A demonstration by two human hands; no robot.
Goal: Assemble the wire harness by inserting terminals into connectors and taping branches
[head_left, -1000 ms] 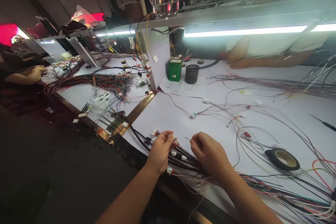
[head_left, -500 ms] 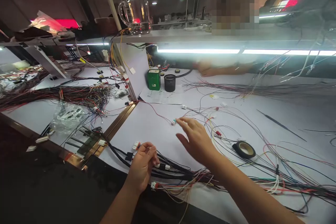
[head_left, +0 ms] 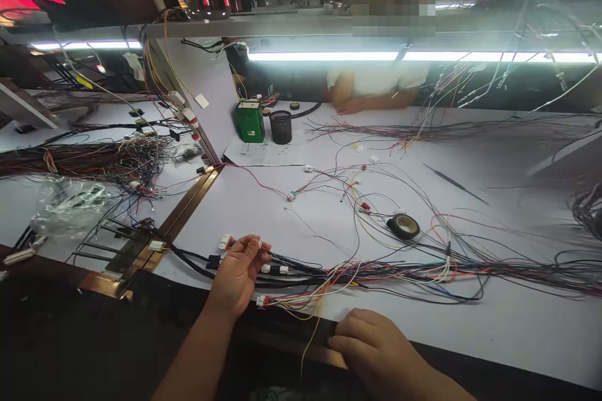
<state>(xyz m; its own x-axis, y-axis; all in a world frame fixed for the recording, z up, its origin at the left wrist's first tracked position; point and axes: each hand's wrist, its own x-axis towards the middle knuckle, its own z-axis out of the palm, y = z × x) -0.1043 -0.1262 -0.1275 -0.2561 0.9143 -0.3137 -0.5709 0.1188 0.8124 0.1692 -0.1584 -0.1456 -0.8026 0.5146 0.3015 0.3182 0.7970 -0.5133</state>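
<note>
On the white worktop (head_left: 498,326), a black tape roll (head_left: 393,229) lies right of your left grip (head_left: 239,272), which pinches a small white connector (head_left: 260,245). Your right grip (head_left: 369,341) curls nearer you; I cannot tell whether it holds anything.

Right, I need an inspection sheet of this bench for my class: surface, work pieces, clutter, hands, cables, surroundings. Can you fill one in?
Surface: white table, with a printed sheet towards the back.
Work pieces: small white plug in hand; red-and-white plug near the front edge.
Clutter: tape roll, thin pointed tool, green box, mesh cup.
Hands: left hand pinches the small white plug; right hand is curled at the front edge, contents not visible.
Cables: loose thin wires trail off to the right; black cables run past the left hand.
Surroundings: shelf with a lamp beneath; another person's arm behind.
Spills: nothing seen.
</note>
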